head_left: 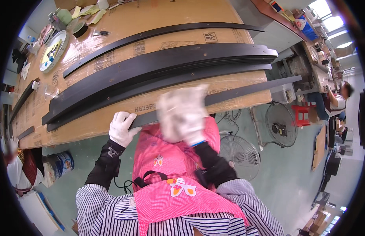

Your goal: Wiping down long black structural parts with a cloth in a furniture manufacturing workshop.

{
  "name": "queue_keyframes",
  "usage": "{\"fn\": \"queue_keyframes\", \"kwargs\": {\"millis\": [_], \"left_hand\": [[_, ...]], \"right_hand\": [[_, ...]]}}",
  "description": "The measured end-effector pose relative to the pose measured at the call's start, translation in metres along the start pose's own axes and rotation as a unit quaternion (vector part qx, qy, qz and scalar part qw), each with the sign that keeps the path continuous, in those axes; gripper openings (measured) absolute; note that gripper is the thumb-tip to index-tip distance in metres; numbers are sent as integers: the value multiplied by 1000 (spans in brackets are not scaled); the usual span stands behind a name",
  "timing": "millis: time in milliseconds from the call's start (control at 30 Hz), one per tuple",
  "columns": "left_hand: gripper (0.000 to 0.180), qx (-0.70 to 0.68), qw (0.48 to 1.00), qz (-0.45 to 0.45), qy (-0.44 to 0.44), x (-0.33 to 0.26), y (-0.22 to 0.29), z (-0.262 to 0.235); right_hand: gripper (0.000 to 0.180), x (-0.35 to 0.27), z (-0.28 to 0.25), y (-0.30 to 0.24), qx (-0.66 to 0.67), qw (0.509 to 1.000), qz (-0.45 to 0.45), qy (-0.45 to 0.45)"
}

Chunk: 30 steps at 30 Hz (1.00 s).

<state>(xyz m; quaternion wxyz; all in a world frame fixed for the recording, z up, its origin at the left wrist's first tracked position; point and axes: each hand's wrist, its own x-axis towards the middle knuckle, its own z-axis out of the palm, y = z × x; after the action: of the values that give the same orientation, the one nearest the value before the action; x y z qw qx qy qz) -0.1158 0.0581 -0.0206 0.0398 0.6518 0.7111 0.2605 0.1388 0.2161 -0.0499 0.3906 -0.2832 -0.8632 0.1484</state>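
A long, narrow black strip lies along the near edge of the cardboard-covered table, its right end reaching past the table's side. My left hand, in a white glove, grips this strip near its left end, thumb on one side and fingers on the other. In my right hand, also gloved, is a crumpled off-white cloth; it covers the strip's middle, and motion smears its outline. Beyond them sits a stack of wider black strips with small holes. A single thin black strip lies farther back.
Brown cardboard covers the table. At the far left stand a round white tray and a roll of dark tape. Floor fans and a red stool are at right. One co-worker is far right, another at left.
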Motion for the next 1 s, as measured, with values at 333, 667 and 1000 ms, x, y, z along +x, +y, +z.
{"fn": "queue_keyframes", "kwargs": {"millis": [333, 667, 1000], "left_hand": [[53, -30, 997, 58, -38, 10, -35, -16], [54, -9, 999, 47, 6, -1, -49, 1], [53, -19, 1000, 15, -17, 13, -36, -12]], "right_hand": [[43, 11, -139, 147, -62, 870, 483, -71], [50, 12, 69, -70, 66, 978, -28, -195], [35, 29, -71, 85, -151, 987, 51, -37]]}}
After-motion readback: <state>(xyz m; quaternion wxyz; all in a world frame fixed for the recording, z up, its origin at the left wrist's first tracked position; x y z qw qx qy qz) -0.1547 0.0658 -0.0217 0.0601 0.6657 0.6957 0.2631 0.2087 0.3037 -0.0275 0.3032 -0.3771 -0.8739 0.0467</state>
